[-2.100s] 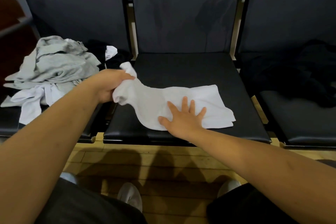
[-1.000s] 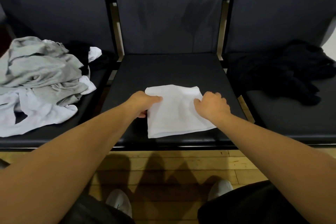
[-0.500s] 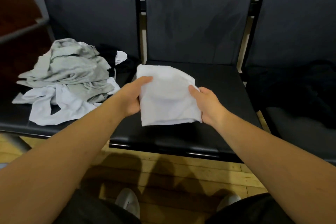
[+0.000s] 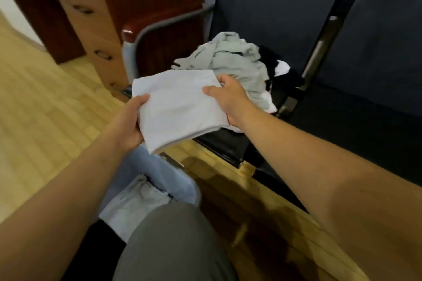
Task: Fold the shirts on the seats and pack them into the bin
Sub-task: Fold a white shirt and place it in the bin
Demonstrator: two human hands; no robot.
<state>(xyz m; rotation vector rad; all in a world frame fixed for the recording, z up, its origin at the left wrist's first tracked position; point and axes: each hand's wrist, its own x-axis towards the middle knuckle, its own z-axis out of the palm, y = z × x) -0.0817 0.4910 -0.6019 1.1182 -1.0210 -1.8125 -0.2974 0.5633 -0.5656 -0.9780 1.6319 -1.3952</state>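
- Left hand (image 4: 130, 121) and right hand (image 4: 226, 98) each pinch an opposite edge of the folded white shirt (image 4: 178, 107), thumbs on top, holding it flat in the air just off the seat (image 4: 219, 146)
- This shirt looks folded; pale cloth already lies in the blue bin (image 4: 175, 180) below it
- A crumpled pile (image 4: 233, 61) on the seat is left to fold
- The way down looks open, though the seat's front edge and the person's knee (image 4: 173, 235) crowd the bin

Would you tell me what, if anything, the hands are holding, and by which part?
Both hold the folded white shirt: the left hand grips its left edge, the right hand its right edge.
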